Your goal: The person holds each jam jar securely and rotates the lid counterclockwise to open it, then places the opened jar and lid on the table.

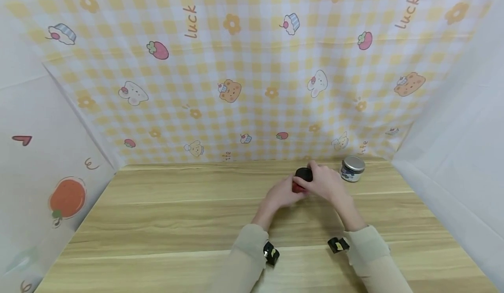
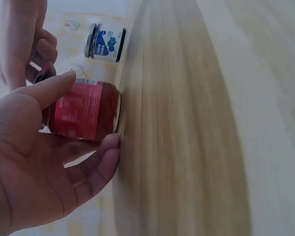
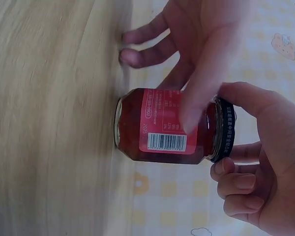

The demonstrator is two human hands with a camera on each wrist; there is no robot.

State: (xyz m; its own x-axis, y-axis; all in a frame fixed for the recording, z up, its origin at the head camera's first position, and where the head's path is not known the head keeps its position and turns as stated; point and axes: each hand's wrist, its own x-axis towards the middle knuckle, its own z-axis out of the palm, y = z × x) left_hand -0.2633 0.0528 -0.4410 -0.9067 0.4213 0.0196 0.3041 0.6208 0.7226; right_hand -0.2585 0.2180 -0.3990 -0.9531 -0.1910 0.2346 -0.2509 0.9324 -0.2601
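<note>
A glass jar with a red label [image 3: 168, 142] and a black lid [image 3: 225, 130] stands upright on the wooden table. The left hand [image 1: 284, 192] curls round the jar's body, its thumb on the red label [image 2: 78, 110] in the left wrist view. By thumb and fingers the right hand [image 3: 270, 167] grips the black lid from the other side. In the head view the lid [image 1: 303, 174] shows between both hands, with a bit of the red jar [image 1: 298, 188] below it.
A small jar [image 1: 351, 171] with a silver lid and a blue-and-white label stands to the right, near the back edge of the wooden table [image 1: 177, 223]. Behind the table hangs a yellow checked cloth [image 1: 252, 65]; white cloth [image 1: 453, 122] borders the sides.
</note>
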